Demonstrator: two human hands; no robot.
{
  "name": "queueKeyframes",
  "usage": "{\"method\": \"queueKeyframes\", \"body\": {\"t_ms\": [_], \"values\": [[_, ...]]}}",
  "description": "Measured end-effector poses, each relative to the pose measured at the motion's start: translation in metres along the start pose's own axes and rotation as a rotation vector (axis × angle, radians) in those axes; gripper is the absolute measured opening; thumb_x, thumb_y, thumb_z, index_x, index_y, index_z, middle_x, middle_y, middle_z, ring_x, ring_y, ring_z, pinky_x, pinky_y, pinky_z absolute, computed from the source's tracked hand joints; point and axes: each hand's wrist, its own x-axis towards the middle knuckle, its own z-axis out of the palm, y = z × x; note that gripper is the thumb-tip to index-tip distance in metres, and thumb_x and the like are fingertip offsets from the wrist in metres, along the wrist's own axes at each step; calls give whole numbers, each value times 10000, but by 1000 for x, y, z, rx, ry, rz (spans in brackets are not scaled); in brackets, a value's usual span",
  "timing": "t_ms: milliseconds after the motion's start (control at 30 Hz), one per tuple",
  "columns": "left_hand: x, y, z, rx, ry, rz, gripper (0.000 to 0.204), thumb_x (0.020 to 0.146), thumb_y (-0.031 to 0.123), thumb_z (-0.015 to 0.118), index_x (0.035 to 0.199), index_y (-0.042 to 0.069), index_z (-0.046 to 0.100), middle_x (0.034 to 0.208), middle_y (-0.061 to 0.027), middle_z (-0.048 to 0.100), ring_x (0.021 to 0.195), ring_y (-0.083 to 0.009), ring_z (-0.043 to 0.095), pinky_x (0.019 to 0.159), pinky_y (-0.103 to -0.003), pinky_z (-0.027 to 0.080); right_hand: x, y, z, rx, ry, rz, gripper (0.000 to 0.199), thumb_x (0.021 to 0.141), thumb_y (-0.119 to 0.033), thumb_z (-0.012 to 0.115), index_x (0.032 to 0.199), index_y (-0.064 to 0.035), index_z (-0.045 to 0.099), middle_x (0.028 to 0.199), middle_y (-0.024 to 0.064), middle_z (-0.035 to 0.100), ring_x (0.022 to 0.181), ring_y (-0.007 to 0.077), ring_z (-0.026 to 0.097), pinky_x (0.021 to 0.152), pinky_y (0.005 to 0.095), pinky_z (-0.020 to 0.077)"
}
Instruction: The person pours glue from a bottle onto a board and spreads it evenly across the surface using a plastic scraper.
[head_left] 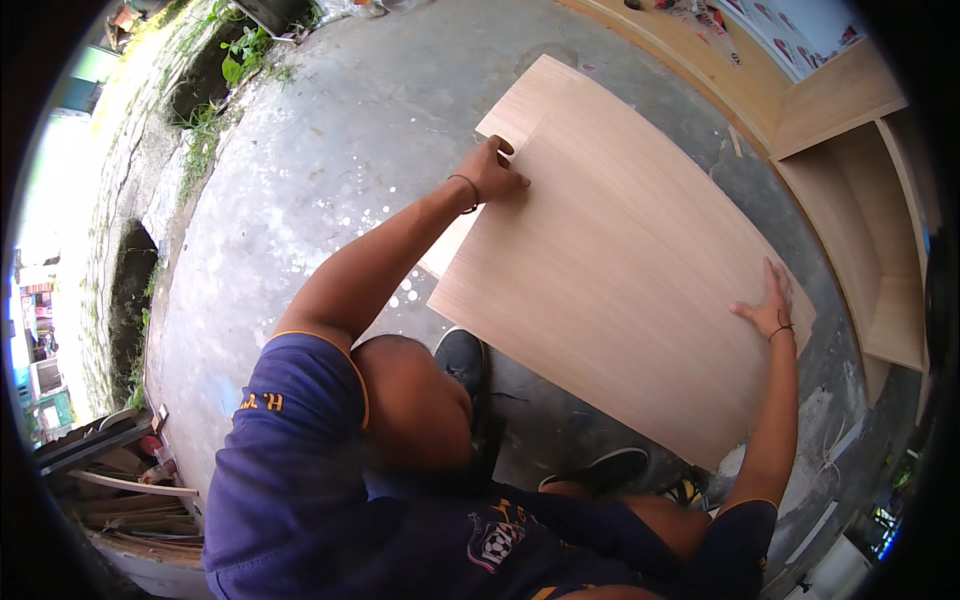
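Note:
A large light wood-grain panel (620, 270) lies slantwise over the floor in front of me. Beneath its left side, a second pale panel (540, 95) shows past the far corner and along the left edge. With fingers curled, my left hand (490, 174) grips the upper panel at its left edge, near the far end. Its fingertips rest on the top face. My right hand (768, 303) lies near the panel's right end, fingers and thumb spread over the surface. The undersides of both panels are hidden.
A wooden cabinet frame (850, 220) with open compartments stands along the right. Grey concrete floor (330, 150) with white paint spots spreads around. My shoes (460, 360) are close to the panel's near edge. Scrap wood strips (130, 515) lie at the lower left.

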Motion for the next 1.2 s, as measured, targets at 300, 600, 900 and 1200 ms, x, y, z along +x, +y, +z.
{"method": "queueKeyframes", "body": {"t_ms": [300, 600, 900, 1200], "values": [[13, -19, -30, -16, -140, 46, 402, 675, 351, 718, 812, 0, 576, 749, -46, 569, 719, -136, 517, 665, -286, 418, 6, 6, 11, 43, 103, 26, 1063, 499, -419, 819, 1374, -130, 290, 1416, 166, 240, 1319, 315, 195, 1069, 407, 226], [24, -19, -31, 226, -317, -20, 418, 718, 424, 659, 803, 18, 611, 763, -82, 607, 695, -166, 565, 641, -308, 450, -17, 70, 20, 76, 109, 185, 1039, 536, -402, 815, 1380, -132, 274, 1431, 167, 205, 1324, 320, 186, 1073, 401, 221], [42, -34, -55, 256, -116, -171, 478, 741, 468, 632, 899, 17, 636, 803, -107, 627, 713, -188, 580, 598, -303, 457, -47, 144, 61, 223, 321, 439, 992, 620, -507, 737, 1366, -48, 272, 1393, 239, 251, 1300, 348, 236, 1066, 393, 229], [75, -13, -19, -297, 87, -91, 627, 740, 298, 684, 1250, 18, 448, 1210, -103, 505, 1017, -196, 548, 824, -344, 416, -45, 188, 57, 430, 400, 744, 932, 649, -585, 672, 1302, 13, 383, 1333, 177, 404, 1225, 309, 388, 1018, 380, 307]]}}
